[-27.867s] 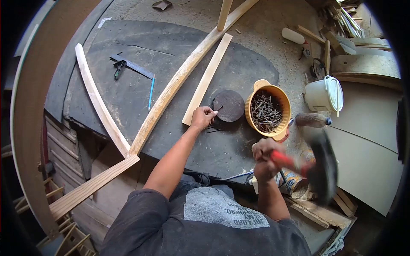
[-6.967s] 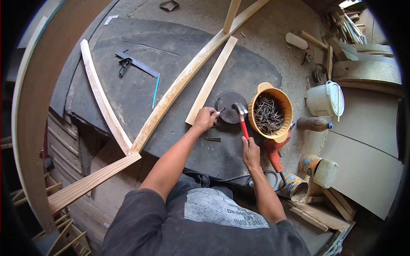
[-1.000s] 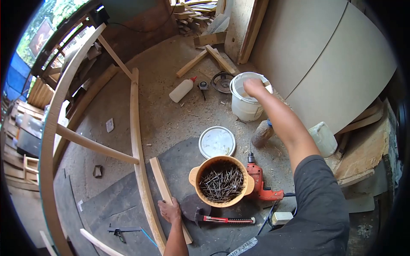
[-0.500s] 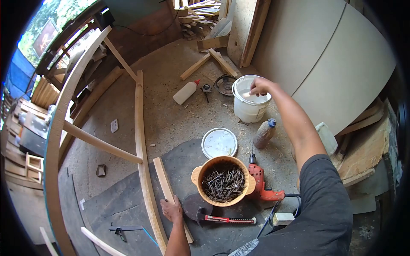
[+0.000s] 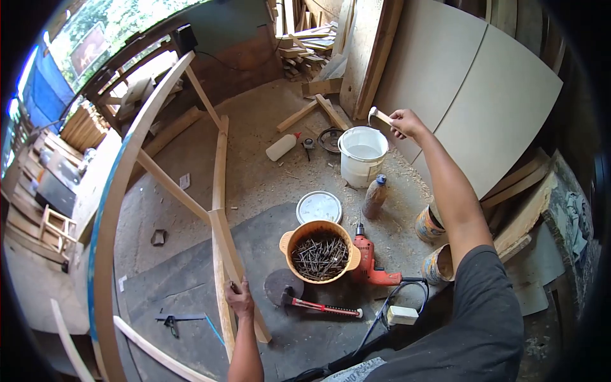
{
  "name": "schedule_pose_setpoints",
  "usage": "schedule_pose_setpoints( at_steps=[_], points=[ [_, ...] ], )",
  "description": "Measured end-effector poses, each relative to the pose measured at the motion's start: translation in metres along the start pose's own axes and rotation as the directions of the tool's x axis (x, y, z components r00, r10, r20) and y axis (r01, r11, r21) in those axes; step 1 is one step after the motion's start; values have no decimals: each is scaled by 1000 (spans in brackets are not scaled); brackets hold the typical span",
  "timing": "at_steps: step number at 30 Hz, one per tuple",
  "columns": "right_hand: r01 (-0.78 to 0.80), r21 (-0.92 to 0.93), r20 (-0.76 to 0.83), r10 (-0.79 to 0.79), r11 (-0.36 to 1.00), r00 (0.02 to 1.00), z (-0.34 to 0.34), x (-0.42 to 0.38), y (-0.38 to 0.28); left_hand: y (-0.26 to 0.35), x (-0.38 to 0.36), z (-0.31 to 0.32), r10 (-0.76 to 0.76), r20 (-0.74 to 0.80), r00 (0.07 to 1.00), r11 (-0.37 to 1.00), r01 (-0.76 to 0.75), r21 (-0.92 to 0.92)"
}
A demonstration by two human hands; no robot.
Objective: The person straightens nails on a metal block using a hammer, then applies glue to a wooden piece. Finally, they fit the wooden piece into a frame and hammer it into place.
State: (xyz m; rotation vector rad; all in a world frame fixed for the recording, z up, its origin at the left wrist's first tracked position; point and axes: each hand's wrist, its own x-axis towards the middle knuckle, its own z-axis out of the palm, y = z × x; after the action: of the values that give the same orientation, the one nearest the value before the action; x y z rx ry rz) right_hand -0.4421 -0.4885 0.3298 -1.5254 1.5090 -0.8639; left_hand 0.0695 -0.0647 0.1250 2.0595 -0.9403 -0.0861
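My right hand (image 5: 407, 123) is raised above and to the right of the white bucket (image 5: 364, 167). It is closed on a short wooden stick (image 5: 384, 116) with a white blob at its tip, and a thin strand hangs from there. White liquid (image 5: 364, 151) shows inside the bucket. My left hand (image 5: 239, 299) grips the lower part of a wooden plank (image 5: 229, 251), which lies against the long rail of a wooden frame (image 5: 220, 184). Right of this hand are a red-handled hammer (image 5: 324, 308) and an orange tub (image 5: 287, 244) filled with nails (image 5: 319, 254).
A red drill (image 5: 375, 267) with its cord lies beside the tub. Near the bucket are a lid (image 5: 319, 207), a brown bottle (image 5: 375, 198), a white glue bottle (image 5: 281, 148) and a tape measure (image 5: 309, 144). Large boards (image 5: 471, 95) lean at the right. A measuring tool (image 5: 181, 318) lies low left.
My right hand has lifted out of the bucket with the stick, up and to the right. My left hand has shifted the plank left, onto the frame's rail. The view has moved slightly.
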Motion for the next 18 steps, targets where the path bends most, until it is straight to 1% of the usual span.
schedule_pose_setpoints(
  at_steps=[2,3,4,6,7,8,10,12,14,16,18],
  points=[
    [12,-7,-99,-13,1000,995,1,9,-2,4,-1,-18,136,-55,989,982,-141,-122],
    [6,-31,-104,-9,999,995,4,9,-3,11,-5,-25,201,-103,974,946,-221,-238],
    [45,-87,-124,-56,995,991,8,11,-2,18,-8,-32,202,-116,973,945,-225,-238],
    [0,-134,-129,-18,991,991,18,19,1,31,-11,-45,249,-150,957,888,-288,-358],
    [-28,-147,-146,6,989,989,24,23,4,26,-9,-48,328,-191,925,882,-372,-287],
    [-21,-143,-139,1,990,990,30,27,6,32,-10,-54,328,-198,924,884,-374,-281],
    [-178,-85,-146,164,980,975,42,41,20,53,-14,-69,371,-212,904,876,-416,-244],
    [-183,-96,-120,171,978,978,46,44,28,60,-16,-72,386,-235,892,863,-439,-250],
    [-124,-39,-100,119,992,988,50,40,33,66,-16,-76,395,-259,881,850,-458,-260],
    [-107,-46,-97,102,993,990,51,36,31,70,-17,-79,414,-166,895,862,-444,-245],
    [-82,-44,-94,77,996,993,53,35,30,73,-17,-79,407,-159,899,858,-437,-272]
  ],
)
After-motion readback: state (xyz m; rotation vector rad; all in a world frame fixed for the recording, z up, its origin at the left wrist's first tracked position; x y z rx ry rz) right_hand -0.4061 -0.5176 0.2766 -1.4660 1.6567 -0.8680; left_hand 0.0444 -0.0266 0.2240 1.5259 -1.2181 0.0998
